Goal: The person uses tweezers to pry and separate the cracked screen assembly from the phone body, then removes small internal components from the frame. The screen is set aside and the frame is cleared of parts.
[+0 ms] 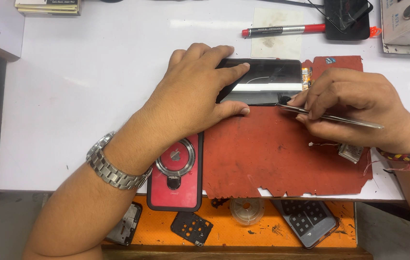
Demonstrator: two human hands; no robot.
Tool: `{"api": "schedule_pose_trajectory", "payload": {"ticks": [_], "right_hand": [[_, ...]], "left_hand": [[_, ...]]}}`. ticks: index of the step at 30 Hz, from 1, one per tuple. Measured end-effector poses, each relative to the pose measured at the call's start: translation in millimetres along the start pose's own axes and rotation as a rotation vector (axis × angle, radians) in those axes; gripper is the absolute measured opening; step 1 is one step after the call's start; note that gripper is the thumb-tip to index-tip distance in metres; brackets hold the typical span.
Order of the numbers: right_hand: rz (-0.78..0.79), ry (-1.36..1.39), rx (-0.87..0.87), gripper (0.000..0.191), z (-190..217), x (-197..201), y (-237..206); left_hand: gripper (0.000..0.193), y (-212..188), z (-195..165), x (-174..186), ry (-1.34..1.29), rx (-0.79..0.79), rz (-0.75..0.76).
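Black and glossy, the flat rectangular smartphone (262, 82) lies on a worn red rubber work mat (272, 154), its long axis running from nine to three o'clock. The left hand (193, 91) presses it down with fingers spread, hiding its nine o'clock end. At its three o'clock side, the right hand (354, 103) pinches slim silver metal tweezers (330, 117), tips touching the phone's lower edge; what the tips grip is too small to tell. At seven o'clock lies a red phone case with a ring holder (176, 175), partly covered by the left wrist.

bare white table (94, 72) left, red marker (284, 30) blocking behind
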State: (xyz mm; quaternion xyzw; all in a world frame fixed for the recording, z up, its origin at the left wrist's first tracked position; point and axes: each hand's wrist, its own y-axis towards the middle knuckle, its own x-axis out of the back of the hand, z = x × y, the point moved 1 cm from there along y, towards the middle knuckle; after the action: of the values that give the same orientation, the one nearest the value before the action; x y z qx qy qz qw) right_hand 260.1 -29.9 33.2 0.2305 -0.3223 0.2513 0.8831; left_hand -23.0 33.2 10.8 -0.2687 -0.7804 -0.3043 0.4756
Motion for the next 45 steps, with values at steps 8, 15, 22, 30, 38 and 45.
{"api": "schedule_pose_trajectory", "payload": {"ticks": [8, 15, 22, 30, 38, 45], "right_hand": [[-0.002, 0.101, -0.061, 0.016, -12, 1, -2], [-0.001, 0.168, -0.137, 0.018, -21, 2, -4], [-0.002, 0.215, -0.154, 0.019, -24, 3, -6], [-0.022, 0.234, -0.133, 0.018, -26, 4, -9], [-0.032, 0.192, -0.117, 0.022, -23, 0, -5], [-0.035, 0.205, -0.147, 0.023, -22, 0, -3]], "left_hand": [[0.072, 1, 0, 0, 0.009, 0.003, 0.012], [0.072, 0, 1, 0, 0.011, -0.005, 0.009], [0.072, 1, 0, -1, 0.001, 0.007, 0.015], [0.072, -1, 1, -1, -0.009, -0.006, 0.004], [0.072, 0, 0, -1, 0.012, -0.002, 0.008], [0.072, -1, 0, 0, 0.011, -0.002, 0.013]]}}
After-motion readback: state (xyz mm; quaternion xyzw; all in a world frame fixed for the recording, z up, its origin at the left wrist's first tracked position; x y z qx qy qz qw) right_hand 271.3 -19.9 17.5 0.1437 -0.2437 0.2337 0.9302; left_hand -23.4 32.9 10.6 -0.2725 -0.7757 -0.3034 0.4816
